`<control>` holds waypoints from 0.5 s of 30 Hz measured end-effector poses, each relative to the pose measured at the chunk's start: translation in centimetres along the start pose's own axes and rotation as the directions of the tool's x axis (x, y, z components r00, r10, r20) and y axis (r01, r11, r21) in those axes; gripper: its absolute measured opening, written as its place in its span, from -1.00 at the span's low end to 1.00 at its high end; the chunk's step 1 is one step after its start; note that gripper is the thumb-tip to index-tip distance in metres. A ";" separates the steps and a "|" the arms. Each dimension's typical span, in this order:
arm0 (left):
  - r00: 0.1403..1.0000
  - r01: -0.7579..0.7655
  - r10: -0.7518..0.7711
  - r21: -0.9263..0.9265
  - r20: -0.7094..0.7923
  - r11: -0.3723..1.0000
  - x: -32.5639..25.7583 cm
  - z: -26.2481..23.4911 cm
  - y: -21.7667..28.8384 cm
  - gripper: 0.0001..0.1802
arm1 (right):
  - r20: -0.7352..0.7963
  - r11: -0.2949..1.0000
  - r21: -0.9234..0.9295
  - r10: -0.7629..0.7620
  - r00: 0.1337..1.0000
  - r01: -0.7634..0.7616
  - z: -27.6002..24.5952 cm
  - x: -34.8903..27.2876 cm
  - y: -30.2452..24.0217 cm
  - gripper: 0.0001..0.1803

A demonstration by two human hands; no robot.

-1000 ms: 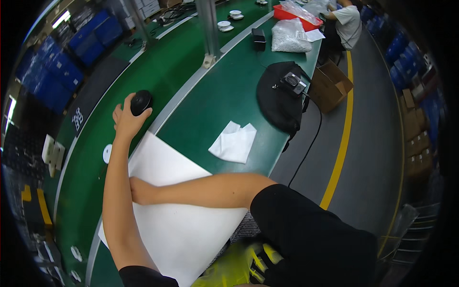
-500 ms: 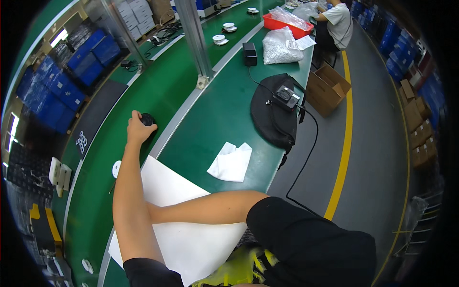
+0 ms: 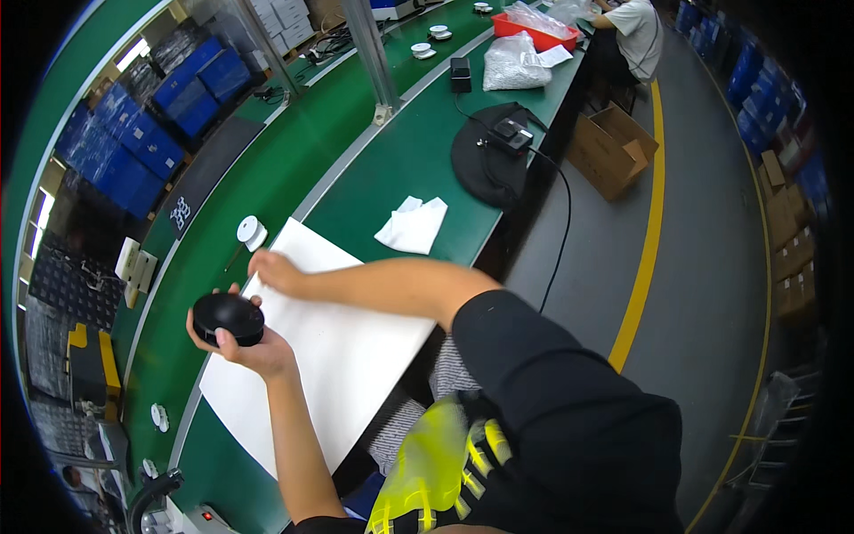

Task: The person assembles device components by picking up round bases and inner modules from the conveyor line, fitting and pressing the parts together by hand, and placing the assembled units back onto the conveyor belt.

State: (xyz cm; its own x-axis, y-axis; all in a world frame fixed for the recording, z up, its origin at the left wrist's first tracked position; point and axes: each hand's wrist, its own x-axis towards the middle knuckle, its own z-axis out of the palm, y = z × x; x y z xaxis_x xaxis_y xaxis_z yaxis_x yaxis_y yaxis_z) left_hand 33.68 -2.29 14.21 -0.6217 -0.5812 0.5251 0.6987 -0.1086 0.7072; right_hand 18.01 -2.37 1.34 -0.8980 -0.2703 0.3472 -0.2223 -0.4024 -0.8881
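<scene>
My left hand (image 3: 258, 351) holds a black, round, domed puck-like object (image 3: 229, 319) from below, with fingers and thumb around its rim. It is raised near the left edge of a large white sheet (image 3: 329, 347). My right hand (image 3: 277, 271) is just beyond it, over the sheet's far left edge. Its fingers are curled in, and whether anything is between them is hidden. A white round spool-like part (image 3: 252, 233) sits on the green conveyor belt (image 3: 205, 258), just past my right hand. A folded white cloth (image 3: 413, 224) lies on the green table beyond the sheet.
A black bag (image 3: 485, 160) with a cabled device lies by the table's right edge. Farther off are a bag of small white parts (image 3: 516, 67) and a red bin (image 3: 534, 34). A metal post (image 3: 369, 58) rises beside the belt. A person (image 3: 630, 44) sits at the far end.
My left hand has brought the black round object from the belt back toward me, turning it up. My right hand, hidden behind the left forearm before, now shows over the sheet.
</scene>
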 end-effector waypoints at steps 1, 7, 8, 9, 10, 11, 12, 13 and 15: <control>0.996 0.084 -0.084 -0.004 -0.038 0.996 0.1 -1.2 0.3 -0.31 | -0.046 0.996 -0.062 0.058 0.997 -0.061 -0.9 0.1 -1.6 -0.89; 0.909 0.357 -0.395 0.244 0.131 0.902 -0.8 -4.8 -4.8 -0.30 | -0.023 0.848 -0.529 0.014 1.000 -0.024 -17.1 0.6 -14.1 -0.77; 0.902 0.345 -0.402 0.295 0.159 0.891 -1.1 -4.8 -5.9 -0.25 | -0.020 0.697 -0.716 -0.077 0.997 0.040 -20.4 1.3 -15.7 -0.77; 0.899 0.347 -0.405 0.290 0.166 0.892 -1.5 -4.9 -7.2 -0.25 | -0.018 0.554 -0.830 -0.141 0.990 0.064 -24.3 2.0 -16.9 -0.77; 0.874 0.352 -0.434 0.332 0.220 0.875 -2.0 -5.5 -8.3 -0.22 | -0.036 0.388 -0.920 -0.209 0.977 0.049 -27.8 2.7 -18.2 -0.76; 0.846 0.352 -0.463 0.376 0.263 0.857 -2.2 -6.2 -9.1 -0.18 | -0.115 0.352 -0.935 -0.202 0.973 -0.037 -30.5 3.4 -19.8 -0.74; 0.819 0.377 -0.493 0.373 0.294 0.848 -2.9 -6.1 -9.5 -0.08 | -0.200 0.285 -0.950 -0.228 0.953 -0.131 -33.9 4.8 -20.3 -0.73; 0.833 0.335 -0.466 0.399 0.297 0.853 -3.3 -6.0 -9.5 -0.05 | -0.269 0.259 -0.945 -0.280 0.922 -0.198 -36.6 5.9 -20.8 -0.74; 0.861 0.308 -0.438 0.422 0.259 0.853 -3.8 -5.0 -9.6 0.03 | -0.243 0.083 -0.970 -0.369 0.897 -0.229 -42.9 9.7 -20.2 -0.74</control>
State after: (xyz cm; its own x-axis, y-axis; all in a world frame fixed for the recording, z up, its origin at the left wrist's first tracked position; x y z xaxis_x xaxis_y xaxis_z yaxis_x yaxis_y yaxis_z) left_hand 31.10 -3.12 3.07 -0.9331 -0.2434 0.2646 0.2555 0.0687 0.9644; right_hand -2.50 40.63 9.70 -0.8158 0.1190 0.5660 -0.1809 0.8770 -0.4451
